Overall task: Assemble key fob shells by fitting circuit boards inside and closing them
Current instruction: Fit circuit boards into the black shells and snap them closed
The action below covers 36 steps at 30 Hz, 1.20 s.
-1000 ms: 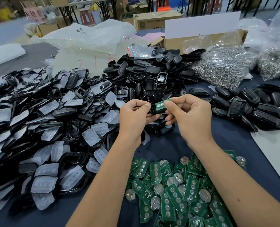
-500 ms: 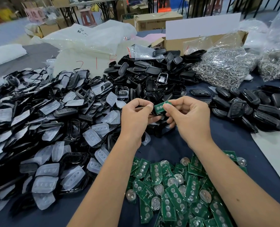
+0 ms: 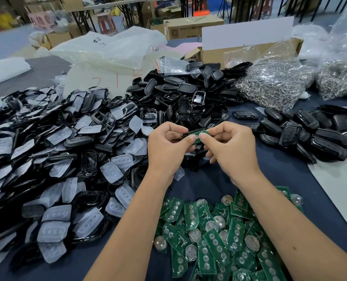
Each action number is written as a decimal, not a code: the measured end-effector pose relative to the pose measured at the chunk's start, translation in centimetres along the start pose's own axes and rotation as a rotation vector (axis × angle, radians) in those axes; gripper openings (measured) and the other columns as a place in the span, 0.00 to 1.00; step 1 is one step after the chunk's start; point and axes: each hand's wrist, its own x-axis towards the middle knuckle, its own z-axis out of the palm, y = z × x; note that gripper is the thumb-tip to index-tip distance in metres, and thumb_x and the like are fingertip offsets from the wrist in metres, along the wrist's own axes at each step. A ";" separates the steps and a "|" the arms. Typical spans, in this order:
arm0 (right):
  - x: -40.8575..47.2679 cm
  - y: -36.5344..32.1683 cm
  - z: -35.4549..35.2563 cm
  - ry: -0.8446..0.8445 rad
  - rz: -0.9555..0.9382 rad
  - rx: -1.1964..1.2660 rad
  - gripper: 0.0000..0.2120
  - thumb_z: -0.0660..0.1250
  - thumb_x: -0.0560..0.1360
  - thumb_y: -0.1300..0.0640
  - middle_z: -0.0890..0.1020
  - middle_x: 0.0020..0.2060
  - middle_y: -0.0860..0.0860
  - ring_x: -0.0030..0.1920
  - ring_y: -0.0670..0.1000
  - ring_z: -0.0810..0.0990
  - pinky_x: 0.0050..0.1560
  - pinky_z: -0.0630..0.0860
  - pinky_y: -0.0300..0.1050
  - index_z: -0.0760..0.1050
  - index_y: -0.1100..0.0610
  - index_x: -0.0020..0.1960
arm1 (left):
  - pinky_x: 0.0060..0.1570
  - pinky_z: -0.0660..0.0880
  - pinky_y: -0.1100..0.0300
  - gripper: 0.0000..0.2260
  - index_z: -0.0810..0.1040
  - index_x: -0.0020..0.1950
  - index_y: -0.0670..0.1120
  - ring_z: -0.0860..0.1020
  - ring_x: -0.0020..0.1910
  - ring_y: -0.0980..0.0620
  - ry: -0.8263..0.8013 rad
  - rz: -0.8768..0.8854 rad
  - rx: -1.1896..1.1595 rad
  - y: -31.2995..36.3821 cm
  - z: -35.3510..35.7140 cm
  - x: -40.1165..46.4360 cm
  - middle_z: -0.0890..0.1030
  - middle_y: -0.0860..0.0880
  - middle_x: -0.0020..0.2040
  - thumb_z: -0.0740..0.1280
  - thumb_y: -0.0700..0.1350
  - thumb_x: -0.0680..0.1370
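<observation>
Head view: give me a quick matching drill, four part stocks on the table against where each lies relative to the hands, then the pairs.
Things:
1. pile of green circuit boards
2. shells with translucent button pads
3. closed black fobs
4. bag of metal rings

Places:
A. far right, behind the closed fobs
B. right of the right hand
C. left of the left hand
D. nearest the camera, between the forearms

Pairs: 1-D, 2-C, 3-B, 4-A
</observation>
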 end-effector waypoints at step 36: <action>1.2 -3.6 3.7 -0.189 -0.021 0.108 0.04 0.76 0.77 0.60 0.85 0.33 0.56 0.30 0.52 0.83 0.31 0.80 0.45 0.83 0.59 0.45 | 0.43 0.76 0.60 0.08 0.81 0.43 0.46 0.77 0.39 0.56 0.261 0.095 -0.155 2.9 -1.3 0.0 0.81 0.52 0.37 0.71 0.35 0.78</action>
